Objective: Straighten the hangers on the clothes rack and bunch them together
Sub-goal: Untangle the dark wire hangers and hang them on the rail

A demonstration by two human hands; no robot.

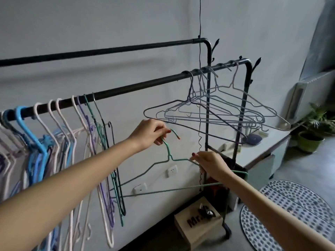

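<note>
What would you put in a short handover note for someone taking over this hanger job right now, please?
Left hand pinches the hook of the green wire hanger, off the rail; right hand grips its shoulder.
Front rail: bunched hangers hang at its left end; a loose cluster of wire hangers sits askew near the right end.
Done: left bunch.
Left: hang the green one, then straighten and slide the right cluster over.

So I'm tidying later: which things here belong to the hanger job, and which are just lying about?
Job: green hanger held by left hand and right hand; rail; bunched hangers; loose hangers.
Lying about: wooden box, potted plant, mat.
</note>
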